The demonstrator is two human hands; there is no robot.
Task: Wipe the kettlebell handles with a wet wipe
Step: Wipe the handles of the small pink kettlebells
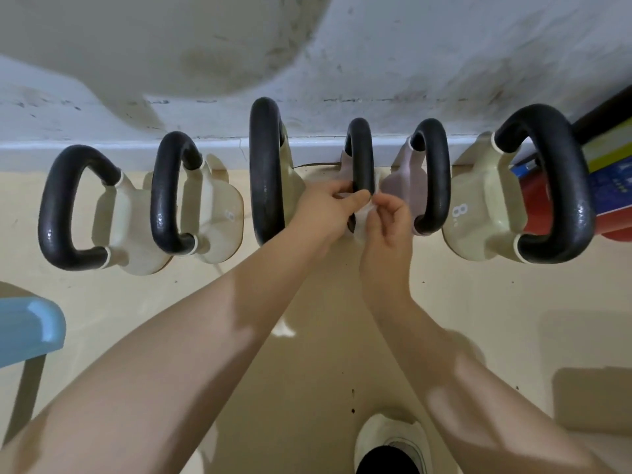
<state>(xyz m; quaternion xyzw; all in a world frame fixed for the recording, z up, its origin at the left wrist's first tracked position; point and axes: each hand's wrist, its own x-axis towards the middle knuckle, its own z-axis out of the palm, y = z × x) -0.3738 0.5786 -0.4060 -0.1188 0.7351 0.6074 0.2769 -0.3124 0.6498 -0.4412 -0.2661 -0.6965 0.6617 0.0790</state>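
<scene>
Both hands pinch the wet wipe (363, 213) at the near end of the fourth kettlebell handle (359, 155) — left hand (330, 208) wrapping it, right hand (388, 217) tugging a corner. A thin fold may slip off, likely leaving the far curve unwiped — neighbouring handles crowd close.

6 kettlebells (485, 206) in a row on cream floor (478, 302)
</scene>
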